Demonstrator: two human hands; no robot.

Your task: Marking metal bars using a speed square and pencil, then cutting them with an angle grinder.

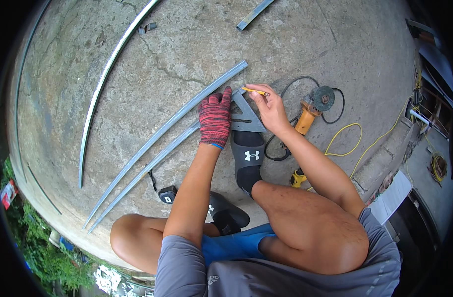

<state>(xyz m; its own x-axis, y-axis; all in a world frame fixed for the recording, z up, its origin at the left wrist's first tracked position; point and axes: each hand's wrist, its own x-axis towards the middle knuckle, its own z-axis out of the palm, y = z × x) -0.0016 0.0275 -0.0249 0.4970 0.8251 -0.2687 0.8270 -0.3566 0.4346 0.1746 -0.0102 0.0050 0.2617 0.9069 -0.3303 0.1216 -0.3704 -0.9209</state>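
My left hand (214, 119), in a red-and-black knit glove, presses down over the nearer grey metal tube (163, 155), its fingers partly curled and close together. Against its thumb side lies a grey triangular speed square (249, 123), set across that tube. Bare, my right hand (272, 110) pinches a yellow pencil (256, 91), whose end meets the square's upper corner. The tube's stretch under the glove is hidden. A second metal tube (174, 118) runs alongside, just beyond the first. My shod foot (248, 154) touches or nearly touches the square's near edge.
An orange angle grinder (308, 115) with a black cord lies right of my right hand. A black tape measure (167, 194) sits near my left forearm. Farther off are a long shiny metal strip (98, 94) and another tube (253, 15). Yellow cord (361, 137) trails on the right.
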